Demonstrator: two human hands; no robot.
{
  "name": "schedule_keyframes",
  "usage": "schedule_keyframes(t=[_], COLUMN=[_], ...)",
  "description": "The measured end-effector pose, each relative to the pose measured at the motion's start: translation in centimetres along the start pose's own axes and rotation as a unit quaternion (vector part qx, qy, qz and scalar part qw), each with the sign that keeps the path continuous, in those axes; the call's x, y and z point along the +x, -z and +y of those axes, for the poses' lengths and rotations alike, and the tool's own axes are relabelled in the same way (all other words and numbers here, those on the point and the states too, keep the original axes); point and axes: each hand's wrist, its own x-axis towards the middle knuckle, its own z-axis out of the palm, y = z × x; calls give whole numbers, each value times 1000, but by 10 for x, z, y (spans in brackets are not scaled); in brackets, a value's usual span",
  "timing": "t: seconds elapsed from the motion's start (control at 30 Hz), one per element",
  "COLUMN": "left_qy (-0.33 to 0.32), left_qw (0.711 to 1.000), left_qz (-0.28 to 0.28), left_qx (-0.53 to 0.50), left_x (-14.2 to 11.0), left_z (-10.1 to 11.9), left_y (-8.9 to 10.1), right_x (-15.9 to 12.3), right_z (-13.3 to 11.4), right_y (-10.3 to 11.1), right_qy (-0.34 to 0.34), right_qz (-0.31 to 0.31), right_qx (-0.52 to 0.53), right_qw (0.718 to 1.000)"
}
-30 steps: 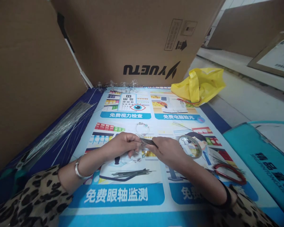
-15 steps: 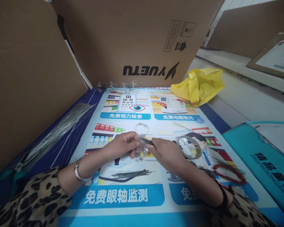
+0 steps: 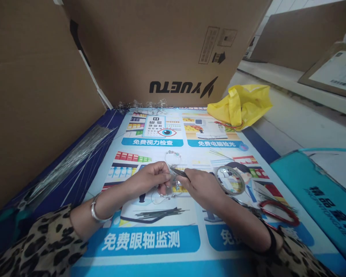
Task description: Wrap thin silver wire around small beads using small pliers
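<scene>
My left hand [image 3: 153, 178] is closed in a pinch on a beaded wire piece [image 3: 173, 154]. One thin loop with small clear and coloured beads stands out above the fingers, and more wire and beads hang below them. In my right hand [image 3: 203, 188] is a dark pointed tool [image 3: 178, 172], slim and tapered; its handle is hidden in the fist. Its tip meets the wire right at my left fingertips. Just below the hands, a bundle of short dark wires [image 3: 160, 212] lies on the printed sheet [image 3: 135, 265].
A roll of tape [image 3: 230, 180] and red-handled scissors [image 3: 279, 212] lie by my right forearm. Long thin wires [image 3: 72, 157] are heaped at left. Beaded wire pieces [image 3: 142, 105] sit along the cardboard box [image 3: 161, 46]. A yellow bag [image 3: 242, 105] lies back right, a teal box [image 3: 314, 192] at right.
Both hands hold nearly the same place. The left fingers and the beaded wire piece have shifted very slightly; the view has moved a little.
</scene>
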Motion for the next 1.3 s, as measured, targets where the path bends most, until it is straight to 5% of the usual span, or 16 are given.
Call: schedule_keyframes(t=[0.37,0.77,1.3], left_qy=[-27,-90,-36], left_qw=[991,955,997], left_qz=[56,137,-2], left_qx=[116,249,75], left_x=[0,0,-1], left_z=[-6,-10,-3], left_y=[-5,-11,-1], right_x=[-1,0,4], right_z=[4,-5,14], right_y=[9,9,12], right_qy=[-12,-37,47], right_qz=[-61,-56,17], right_qx=[72,52,-5], right_qw=[995,996,999])
